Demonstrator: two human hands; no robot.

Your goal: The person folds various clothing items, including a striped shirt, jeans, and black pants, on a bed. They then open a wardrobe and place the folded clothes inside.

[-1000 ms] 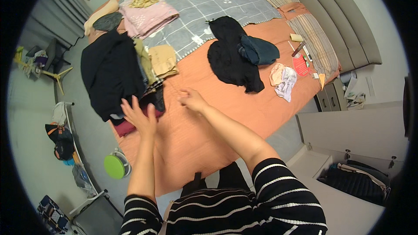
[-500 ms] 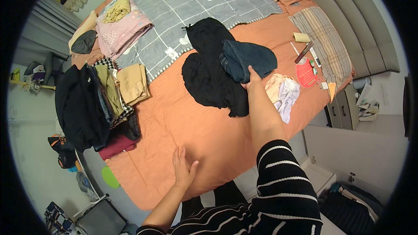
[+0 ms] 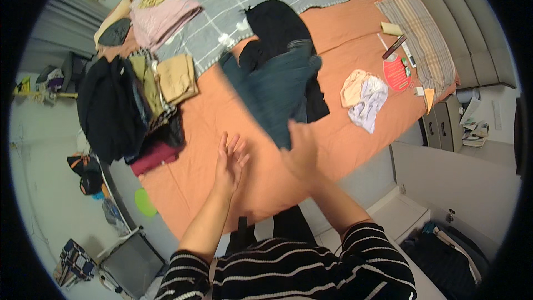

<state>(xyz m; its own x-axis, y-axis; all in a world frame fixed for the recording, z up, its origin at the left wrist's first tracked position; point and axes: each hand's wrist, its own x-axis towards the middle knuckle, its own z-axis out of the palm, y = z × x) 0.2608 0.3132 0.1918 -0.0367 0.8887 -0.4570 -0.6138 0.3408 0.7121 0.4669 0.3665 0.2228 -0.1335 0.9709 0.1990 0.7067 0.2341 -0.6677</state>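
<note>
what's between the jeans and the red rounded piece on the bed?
Head view: from the jeans, a strip of black garment, orange bedspread, then crumpled peach cloth and pale cloth before the red rounded piece.

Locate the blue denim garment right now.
In the head view, the blue denim garment is mid-picture, right of the clothes pile, its near end in the right hand, partly covering the black garment.

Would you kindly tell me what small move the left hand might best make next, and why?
Probably the left hand should take hold of the left edge of the dark blue denim garment: that hand is open and empty near it, while the right hand, though blurred, appears to grip its near end alone, with the denim spread partly over the black garment.
</note>
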